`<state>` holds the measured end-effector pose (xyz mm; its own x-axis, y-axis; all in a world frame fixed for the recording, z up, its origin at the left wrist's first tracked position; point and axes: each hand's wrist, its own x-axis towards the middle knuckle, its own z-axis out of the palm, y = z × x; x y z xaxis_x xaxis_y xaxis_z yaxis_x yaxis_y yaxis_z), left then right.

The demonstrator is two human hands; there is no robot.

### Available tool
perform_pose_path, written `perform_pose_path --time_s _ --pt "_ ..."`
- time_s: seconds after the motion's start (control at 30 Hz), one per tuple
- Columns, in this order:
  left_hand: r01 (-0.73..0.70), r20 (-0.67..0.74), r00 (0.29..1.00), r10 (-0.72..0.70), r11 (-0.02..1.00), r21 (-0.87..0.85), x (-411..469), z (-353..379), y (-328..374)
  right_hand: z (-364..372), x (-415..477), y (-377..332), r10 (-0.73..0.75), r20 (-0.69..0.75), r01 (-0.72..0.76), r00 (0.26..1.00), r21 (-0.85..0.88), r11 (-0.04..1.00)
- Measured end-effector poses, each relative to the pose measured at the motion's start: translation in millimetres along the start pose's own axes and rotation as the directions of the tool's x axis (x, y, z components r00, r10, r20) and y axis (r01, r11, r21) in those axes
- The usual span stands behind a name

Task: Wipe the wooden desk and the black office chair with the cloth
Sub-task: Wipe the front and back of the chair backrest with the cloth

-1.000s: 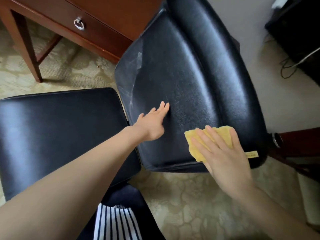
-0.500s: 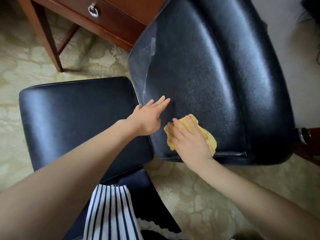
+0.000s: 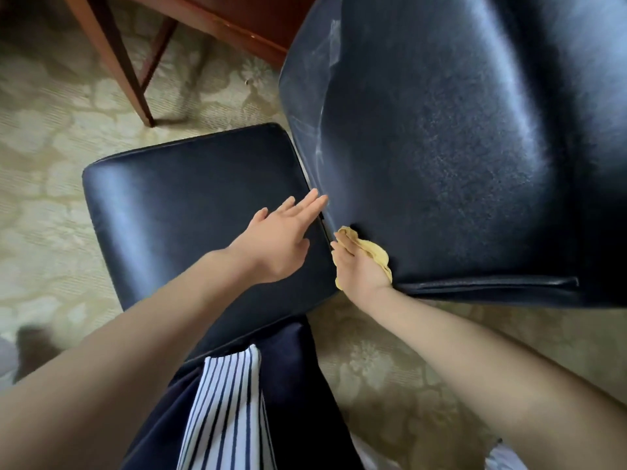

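Change noted against 0.5 s ago: the cloth (image 3: 375,252) has been carried left along the bottom edge of the chair's back (image 3: 458,147) and is now at that back's lower-left corner. One second ago it was near the lower-right corner, spread flat; now it is bunched. The left hand (image 3: 278,242) has been taken off the back and is now held over the right edge of the seat (image 3: 190,205).

Cloth: yellow, pressed against the back, long axis running from upper left to lower right, upper end pointing towards the gap between seat and back.

Right hand (image 3: 359,269): fingers curled over the cloth, grasping it.

Left hand: released, fingers straight and together, pointing up-right. The fingertips reach the back's left edge; contact cannot be told.

Pale streaks are seen near the back's upper-left edge. The desk (image 3: 237,18) is partly seen at the top, beyond the chair, on patterned carpet (image 3: 51,130).
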<state>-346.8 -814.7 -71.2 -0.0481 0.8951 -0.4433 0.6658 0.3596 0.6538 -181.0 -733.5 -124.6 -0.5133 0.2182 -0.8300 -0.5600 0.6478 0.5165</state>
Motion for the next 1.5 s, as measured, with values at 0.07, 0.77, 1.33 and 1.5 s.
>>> perform_pose_path --time_s 0.07,0.77,1.33,1.5 --pt "-0.016 0.027 1.000 0.015 1.000 0.024 1 -1 -2 1 -7 -1 0.021 -0.056 -0.020 0.998 0.013 1.000" --pt "-0.292 0.018 0.951 0.308 0.919 -0.265 28 4 82 50 -185 26 0.924 -0.173 -0.775 0.340 0.505 0.380" --pt "-0.240 -0.104 0.970 0.221 0.940 -0.244 34 39 92 55 -126 -10 0.832 -0.150 -0.701 0.534 0.471 0.535" --pt "-0.230 -0.153 0.969 0.195 0.937 -0.263 33 40 96 52 -131 0 0.796 -0.138 -0.638 0.589 0.525 0.563"
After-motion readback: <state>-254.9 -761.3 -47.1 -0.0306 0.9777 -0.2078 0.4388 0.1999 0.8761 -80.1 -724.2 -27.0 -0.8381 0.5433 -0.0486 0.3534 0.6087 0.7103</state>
